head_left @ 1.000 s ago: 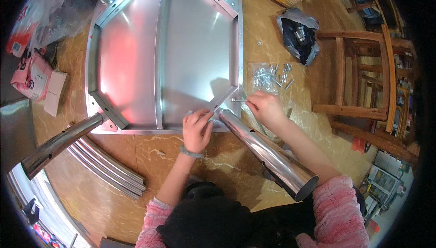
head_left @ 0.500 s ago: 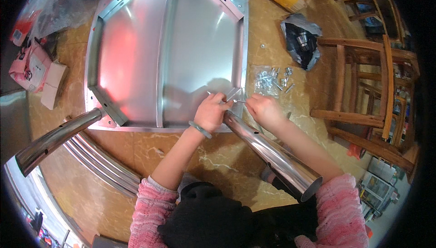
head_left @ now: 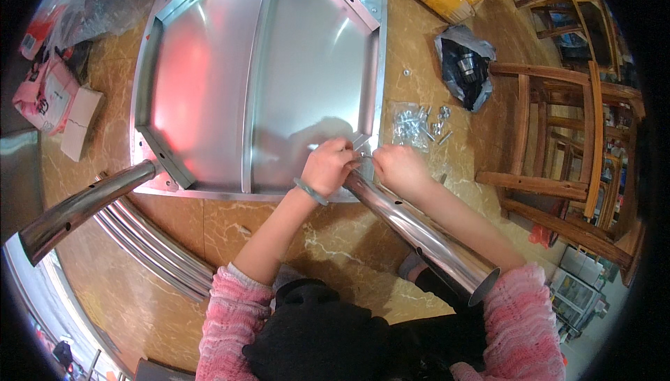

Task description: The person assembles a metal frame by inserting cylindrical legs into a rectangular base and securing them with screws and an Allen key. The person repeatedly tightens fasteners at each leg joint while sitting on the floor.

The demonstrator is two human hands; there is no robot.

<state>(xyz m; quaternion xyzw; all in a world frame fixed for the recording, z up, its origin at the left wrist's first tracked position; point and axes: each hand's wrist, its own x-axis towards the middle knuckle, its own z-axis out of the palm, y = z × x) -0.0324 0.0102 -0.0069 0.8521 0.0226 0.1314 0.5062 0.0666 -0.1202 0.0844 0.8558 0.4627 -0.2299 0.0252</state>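
Observation:
An upside-down metal table top point(head_left: 307, 67) with a central rib lies in front of me, steel legs standing at its corners. At its near right corner, my left hand point(head_left: 328, 166) is closed at the inner end of a shiny tubular leg point(head_left: 422, 234). A slim metal piece shows beyond its fingers; its kind is unclear. Just to the right, my right hand point(head_left: 401, 170) pinches a small metal part near the corner bracket, too small to name. The leg runs toward me, under my right forearm. Another leg point(head_left: 91, 199) juts out from the near left corner.
Loose bolts and a clear bag of hardware point(head_left: 412, 126) lie right of the table top. Beyond them sit a black plastic bag point(head_left: 466, 67) with a tool and a wooden chair point(head_left: 551, 178). Curved steel tubes point(head_left: 157, 241) lie at left, a cardboard piece point(head_left: 82, 123) farther off.
My right hand has moved slightly left, closer to my left hand at the corner. The whole view has shifted a little. Both hands stay closed.

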